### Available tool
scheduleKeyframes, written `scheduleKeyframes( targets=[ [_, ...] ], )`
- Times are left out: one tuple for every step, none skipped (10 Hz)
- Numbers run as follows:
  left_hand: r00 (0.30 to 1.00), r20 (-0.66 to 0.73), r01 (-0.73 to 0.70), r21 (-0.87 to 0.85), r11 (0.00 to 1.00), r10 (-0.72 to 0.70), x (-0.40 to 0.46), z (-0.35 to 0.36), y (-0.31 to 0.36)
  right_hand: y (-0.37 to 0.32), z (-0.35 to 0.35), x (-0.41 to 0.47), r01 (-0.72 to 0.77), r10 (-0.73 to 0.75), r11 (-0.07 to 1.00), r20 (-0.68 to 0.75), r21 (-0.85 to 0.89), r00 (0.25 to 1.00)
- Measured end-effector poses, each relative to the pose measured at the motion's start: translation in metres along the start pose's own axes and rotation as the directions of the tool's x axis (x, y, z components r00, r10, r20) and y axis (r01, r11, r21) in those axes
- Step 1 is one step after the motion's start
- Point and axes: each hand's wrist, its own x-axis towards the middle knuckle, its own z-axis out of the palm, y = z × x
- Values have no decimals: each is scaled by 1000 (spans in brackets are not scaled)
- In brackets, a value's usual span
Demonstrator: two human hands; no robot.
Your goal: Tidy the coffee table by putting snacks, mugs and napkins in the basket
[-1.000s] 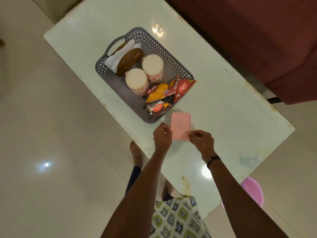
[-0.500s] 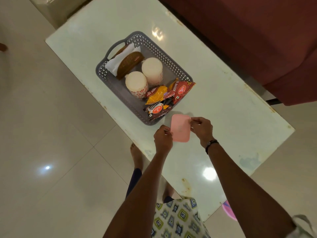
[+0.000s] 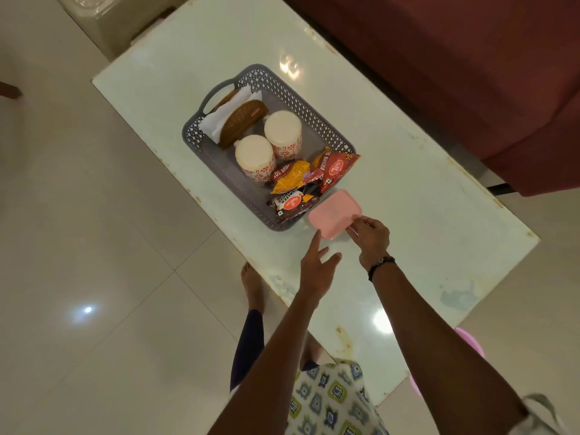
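A grey perforated basket (image 3: 301,98) stands on the white coffee table (image 3: 423,183). Inside it are white napkins (image 3: 226,116) in a brown holder (image 3: 241,122), two patterned mugs (image 3: 282,133) turned upside down, and several snack packets (image 3: 301,186). A flat pink rectangular box (image 3: 334,213) is at the basket's near right corner, tilted, its far edge by the rim. My right hand (image 3: 372,237) pinches the box's near right edge. My left hand (image 3: 317,268) hovers just below the box with fingers spread, touching nothing.
A dark red sofa (image 3: 470,73) runs along the table's far right side. A pale bin (image 3: 103,20) stands beyond the table's far corner. A pink round object (image 3: 470,343) sits on the floor under the table's near right edge. Tiled floor lies to the left.
My left hand has let go of the pink box and drawn back with fingers spread. My right hand has carried the box toward the basket's near corner.
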Motion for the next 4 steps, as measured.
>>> scheduleKeyframes(
  targets=[
    [998, 58, 28, 43, 999, -31, 2, -3, 0, -2, 1, 1, 6, -3, 999, 48, -49, 999],
    [995, 86, 39, 64, 997, -44, 1, -7, 0, -1, -4, -1, 7, -4, 999, 89, -36, 996],
    [996, 81, 34, 76, 997, -40, 2, -13, 1, 0, -10, -11, -24, 27, 999, 171, -22, 985],
    [999, 40, 6, 110, 994, -10, -2, -20, 1, 11, -18, -24, -52, 55, 998, 143, -26, 988]
  ],
)
